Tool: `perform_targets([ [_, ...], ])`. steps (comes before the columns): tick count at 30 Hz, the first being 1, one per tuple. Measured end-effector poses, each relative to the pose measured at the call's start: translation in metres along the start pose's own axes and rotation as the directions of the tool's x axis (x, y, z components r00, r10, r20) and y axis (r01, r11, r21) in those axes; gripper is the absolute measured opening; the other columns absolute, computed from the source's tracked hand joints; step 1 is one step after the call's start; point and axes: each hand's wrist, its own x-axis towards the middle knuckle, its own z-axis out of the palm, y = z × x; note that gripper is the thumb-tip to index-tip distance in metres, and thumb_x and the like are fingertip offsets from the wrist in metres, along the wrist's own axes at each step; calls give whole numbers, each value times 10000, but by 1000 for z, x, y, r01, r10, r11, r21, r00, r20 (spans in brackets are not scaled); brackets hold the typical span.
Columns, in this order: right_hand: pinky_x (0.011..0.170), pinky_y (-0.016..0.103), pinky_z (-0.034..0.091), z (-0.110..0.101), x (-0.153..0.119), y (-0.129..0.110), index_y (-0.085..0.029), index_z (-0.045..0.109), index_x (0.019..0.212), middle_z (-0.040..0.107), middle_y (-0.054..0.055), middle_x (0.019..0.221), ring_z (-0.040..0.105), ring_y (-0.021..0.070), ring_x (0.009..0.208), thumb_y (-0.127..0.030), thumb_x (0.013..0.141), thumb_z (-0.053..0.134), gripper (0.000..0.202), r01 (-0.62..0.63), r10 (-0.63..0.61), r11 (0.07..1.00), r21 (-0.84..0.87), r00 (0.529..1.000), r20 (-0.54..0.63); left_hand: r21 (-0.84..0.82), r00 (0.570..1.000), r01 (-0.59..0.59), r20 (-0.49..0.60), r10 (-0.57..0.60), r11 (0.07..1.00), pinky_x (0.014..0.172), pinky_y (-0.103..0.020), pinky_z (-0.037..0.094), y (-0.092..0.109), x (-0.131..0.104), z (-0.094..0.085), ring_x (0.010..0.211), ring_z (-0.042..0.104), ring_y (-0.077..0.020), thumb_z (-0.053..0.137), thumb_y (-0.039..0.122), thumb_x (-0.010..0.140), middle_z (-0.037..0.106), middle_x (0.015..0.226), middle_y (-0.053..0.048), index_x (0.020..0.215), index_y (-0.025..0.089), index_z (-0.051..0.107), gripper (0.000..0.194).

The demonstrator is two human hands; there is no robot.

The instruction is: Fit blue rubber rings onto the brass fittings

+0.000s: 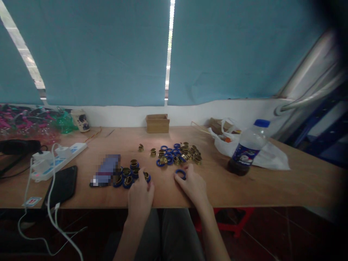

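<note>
Left side: phone (108, 170) is pixelated, screen unreadable; beside it, toward the near edge of the table (168, 197), sits a cluster of brass-coloured pieces with blue rims (127, 182). Left hand (140, 197) is at the cluster's right end, fingers bent over a rimmed piece (147, 177); fingertips partly hidden, can't tell if it grips or just touches. These look light and stiff, metal probably smooth and a bit slippery; best taken by the outer rim, thumb and finger opposite. Mid-table, loose blue rings (164, 148) and brass-coloured pieces (195, 154) overlap in a pile, so count and lower ones are unclear. Right hand (196, 185) has a blue ring (180, 170) between thumb and index finger, near the near edge; likely very light, firm, hold by opposite sides. Other right fingers mostly hidden. Far right, plastic bag (225, 146) contents mostly covered; right edge of view dark.
</note>
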Motion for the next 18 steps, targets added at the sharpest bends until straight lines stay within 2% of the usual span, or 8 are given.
perform_targets([
  [3,690,321,439,0,-1,1,-174,576,1169,754,139,960,715,306,890,-408,915,504,353,40,-40,999,19,999,-7,13,993,-114,-24,115,993,833,-384,491,18,14,3,964,662,-280,509,257,916,681,1027,-142,1262,106,486,378],
  [6,696,309,428,1,-2,2,-214,636,1098,761,110,968,711,285,896,-390,932,480,288,71,-71,996,47,997,-13,54,964,-264,-9,265,963,963,-452,443,35,44,8,1146,570,-298,556,242,910,623,1190,-154,1203,137,556,311],
  [8,668,299,415,1,-2,4,-220,648,1058,762,101,934,712,278,867,-403,934,477,280,71,-70,995,74,997,-22,80,938,-347,33,345,935,962,-478,460,44,66,14,1162,563,-293,606,258,901,614,1218,-136,1170,140,592,294],
  [9,647,295,406,2,-2,5,-215,648,1037,760,100,902,712,277,841,-416,934,478,282,65,-62,994,90,998,-27,91,925,-379,56,375,921,935,-490,488,47,75,16,1122,592,-272,612,290,909,614,1228,-103,1177,154,594,301],
  [11,610,288,389,2,-1,7,-198,637,1000,748,97,822,712,276,784,-436,939,471,297,44,-40,991,127,998,-38,112,906,-422,90,414,900,882,-468,533,50,89,20,1058,628,-248,604,313,921,611,1244,-96,1212,169,583,325],
  [14,601,281,391,3,1,10,-186,603,989,731,79,759,713,264,750,-449,975,405,329,26,-16,979,202,999,-48,134,897,-441,102,430,887,858,-452,549,49,95,22,1032,639,-240,599,309,926,613,1239,-97,1223,171,577,328],
  [18,658,272,428,1,0,14,-199,569,1011,747,75,863,719,233,812,-437,1016,292,365,33,-18,951,308,999,-49,141,893,-449,102,438,882,860,-455,548,42,91,20,1036,638,-242,600,308,925,612,1240,-97,1227,171,574,333],
])
